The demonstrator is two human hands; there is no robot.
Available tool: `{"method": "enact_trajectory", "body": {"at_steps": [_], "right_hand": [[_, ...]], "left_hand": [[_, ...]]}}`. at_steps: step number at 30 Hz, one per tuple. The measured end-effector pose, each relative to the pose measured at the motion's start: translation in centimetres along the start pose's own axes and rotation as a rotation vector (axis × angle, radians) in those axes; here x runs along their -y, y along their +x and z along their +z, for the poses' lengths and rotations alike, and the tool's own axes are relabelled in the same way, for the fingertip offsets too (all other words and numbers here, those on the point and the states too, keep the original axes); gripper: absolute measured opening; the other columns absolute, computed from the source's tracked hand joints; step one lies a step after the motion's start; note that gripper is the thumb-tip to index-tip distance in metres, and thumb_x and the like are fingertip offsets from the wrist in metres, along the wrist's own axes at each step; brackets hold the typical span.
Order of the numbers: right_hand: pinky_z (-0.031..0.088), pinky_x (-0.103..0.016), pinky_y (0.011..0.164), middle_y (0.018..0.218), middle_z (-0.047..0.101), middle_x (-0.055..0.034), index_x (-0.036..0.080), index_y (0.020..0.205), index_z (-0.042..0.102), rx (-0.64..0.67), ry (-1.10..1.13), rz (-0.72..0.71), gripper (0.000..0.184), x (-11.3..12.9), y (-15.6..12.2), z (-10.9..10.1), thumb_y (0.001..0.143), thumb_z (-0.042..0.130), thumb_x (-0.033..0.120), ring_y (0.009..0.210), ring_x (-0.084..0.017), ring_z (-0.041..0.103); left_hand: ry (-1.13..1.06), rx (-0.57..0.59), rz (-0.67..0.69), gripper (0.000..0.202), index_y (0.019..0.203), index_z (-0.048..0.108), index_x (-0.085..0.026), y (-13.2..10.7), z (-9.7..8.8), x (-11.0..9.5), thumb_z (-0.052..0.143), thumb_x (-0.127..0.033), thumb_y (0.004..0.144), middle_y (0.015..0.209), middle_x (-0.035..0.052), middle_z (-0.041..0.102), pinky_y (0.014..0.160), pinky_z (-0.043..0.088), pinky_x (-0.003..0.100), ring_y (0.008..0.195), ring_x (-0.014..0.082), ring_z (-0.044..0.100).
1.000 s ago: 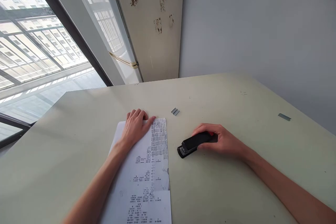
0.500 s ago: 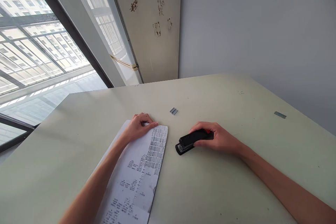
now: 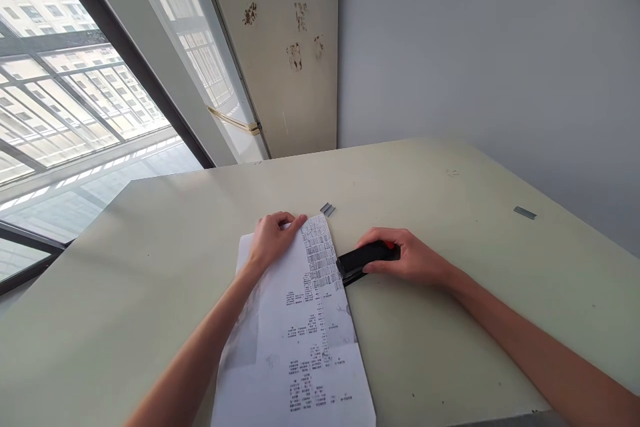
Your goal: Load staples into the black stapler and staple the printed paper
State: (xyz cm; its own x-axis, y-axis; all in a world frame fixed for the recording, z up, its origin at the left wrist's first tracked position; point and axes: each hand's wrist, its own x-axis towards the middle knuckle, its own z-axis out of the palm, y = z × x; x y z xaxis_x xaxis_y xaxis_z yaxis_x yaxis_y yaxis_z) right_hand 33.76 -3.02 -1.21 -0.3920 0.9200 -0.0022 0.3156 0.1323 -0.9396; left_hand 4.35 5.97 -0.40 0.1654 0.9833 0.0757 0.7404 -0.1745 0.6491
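Note:
Printed sheets of paper [image 3: 280,347] lie lengthwise on the table, with dense rows of print near their far right corner. My left hand [image 3: 274,237] is closed on their far edge, thumb on top and fingers curled. To the right, my right hand [image 3: 413,260] is wrapped round a black stapler [image 3: 363,259] with a red mark near its rear. The stapler's front end meets the paper's right edge. Whether the edge lies inside its jaw is hidden from this angle.
Short strips of staples [image 3: 327,209] lie just beyond the paper's far corner. Another strip of staples [image 3: 525,213] rests far right on the pale table [image 3: 465,340]. A grey wall [image 3: 480,47] stands behind, with a window [image 3: 65,67] at the left.
My left hand has moved the paper right and away from me, turning it straighter. Its right edge now touches the stapler, which has shifted slightly. The view has moved a little.

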Motion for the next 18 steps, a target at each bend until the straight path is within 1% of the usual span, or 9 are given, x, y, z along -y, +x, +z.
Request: {"method": "enact_trajectory", "body": {"at_steps": [2, 4, 6, 7, 8, 10, 13, 15, 18], "right_hand": [[0.049, -0.035, 0.077, 0.102, 0.073, -0.0013, 0.028, 0.107, 0.075, 0.001, -0.005, -0.002, 0.027, 0.0, 0.0, 0.0, 0.086, 0.082, 0.044, 0.089, -0.021, 0.063], [0.050, -0.035, 0.077, 0.103, 0.073, -0.0017, 0.028, 0.107, 0.075, -0.002, -0.013, 0.005, 0.029, 0.0, 0.0, 0.0, 0.086, 0.082, 0.046, 0.090, -0.022, 0.063], [0.050, -0.035, 0.076, 0.103, 0.074, -0.0020, 0.027, 0.107, 0.075, -0.004, -0.026, 0.018, 0.029, 0.1, -0.1, 0.1, 0.086, 0.081, 0.047, 0.089, -0.022, 0.064], [0.051, -0.035, 0.076, 0.102, 0.074, -0.0022, 0.027, 0.106, 0.074, -0.004, -0.036, 0.026, 0.029, 0.1, -0.2, 0.1, 0.086, 0.081, 0.048, 0.088, -0.022, 0.064], [0.051, -0.036, 0.076, 0.102, 0.074, -0.0025, 0.027, 0.106, 0.074, -0.004, -0.048, 0.032, 0.030, 0.2, -0.2, 0.1, 0.086, 0.080, 0.048, 0.088, -0.023, 0.064], [0.052, -0.036, 0.076, 0.103, 0.075, -0.0031, 0.027, 0.106, 0.074, -0.007, -0.078, 0.041, 0.031, 0.4, -0.3, 0.2, 0.086, 0.080, 0.050, 0.089, -0.024, 0.066], [0.055, -0.039, 0.078, 0.106, 0.076, -0.0047, 0.027, 0.106, 0.075, -0.015, -0.118, 0.059, 0.035, 0.7, -0.5, 0.2, 0.085, 0.079, 0.055, 0.093, -0.027, 0.068], [0.056, -0.040, 0.081, 0.111, 0.077, -0.0060, 0.027, 0.107, 0.075, 0.000, -0.138, 0.067, 0.039, 1.0, -0.6, 0.1, 0.085, 0.077, 0.059, 0.098, -0.029, 0.070], [0.056, -0.043, 0.090, 0.122, 0.076, -0.0075, 0.028, 0.113, 0.075, 0.025, -0.177, 0.072, 0.047, 1.9, -0.4, -0.1, 0.090, 0.068, 0.068, 0.109, -0.032, 0.069]], "left_hand": [[0.002, -0.052, 0.016, 0.046, 0.080, 0.076, -0.022, -0.3, 0.3, 0.0, 0.058, -0.062, 0.097, 0.088, 0.0042, 0.076, 0.077, 0.051, 0.036, 0.083, 0.0240, 0.068], [0.003, -0.120, 0.046, 0.037, 0.096, 0.076, -0.023, -1.2, 0.3, -0.2, 0.058, -0.055, 0.099, 0.110, 0.0066, 0.074, 0.093, 0.051, 0.040, 0.106, 0.0275, 0.067], [0.000, -0.150, 0.091, 0.029, 0.110, 0.072, -0.026, -3.0, 0.0, -0.4, 0.058, -0.050, 0.101, 0.125, 0.0065, 0.070, 0.105, 0.048, 0.043, 0.122, 0.0280, 0.062], [-0.003, -0.128, 0.132, 0.027, 0.113, 0.071, -0.027, -4.2, -0.3, -0.5, 0.058, -0.047, 0.102, 0.127, 0.0059, 0.069, 0.108, 0.048, 0.043, 0.124, 0.0274, 0.061], [-0.007, -0.079, 0.187, 0.024, 0.112, 0.070, -0.028, -5.5, -0.7, -0.5, 0.057, -0.045, 0.103, 0.125, 0.0051, 0.069, 0.108, 0.049, 0.043, 0.124, 0.0264, 0.061], [-0.010, 0.092, 0.368, 0.021, 0.112, 0.069, -0.028, -8.2, -1.3, -0.5, 0.055, -0.042, 0.106, 0.126, 0.0057, 0.069, 0.110, 0.049, 0.046, 0.128, 0.0268, 0.059], [0.046, 0.311, 0.567, 0.027, 0.126, 0.066, -0.030, -11.6, -1.8, -0.2, 0.061, -0.045, 0.104, 0.149, 0.0071, 0.059, 0.118, 0.047, 0.051, 0.147, 0.0314, 0.046], [0.104, 0.376, 0.626, 0.045, 0.139, 0.061, -0.030, -12.8, -1.7, 0.0, 0.066, -0.053, 0.100, 0.164, 0.0079, 0.046, 0.121, 0.044, 0.055, 0.156, 0.0353, 0.034], [0.172, 0.394, 0.676, 0.063, 0.151, 0.054, -0.030, -13.1, -1.2, 0.3, 0.066, -0.059, 0.097, 0.174, 0.0090, 0.029, 0.125, 0.038, 0.059, 0.161, 0.0387, 0.023]]}}
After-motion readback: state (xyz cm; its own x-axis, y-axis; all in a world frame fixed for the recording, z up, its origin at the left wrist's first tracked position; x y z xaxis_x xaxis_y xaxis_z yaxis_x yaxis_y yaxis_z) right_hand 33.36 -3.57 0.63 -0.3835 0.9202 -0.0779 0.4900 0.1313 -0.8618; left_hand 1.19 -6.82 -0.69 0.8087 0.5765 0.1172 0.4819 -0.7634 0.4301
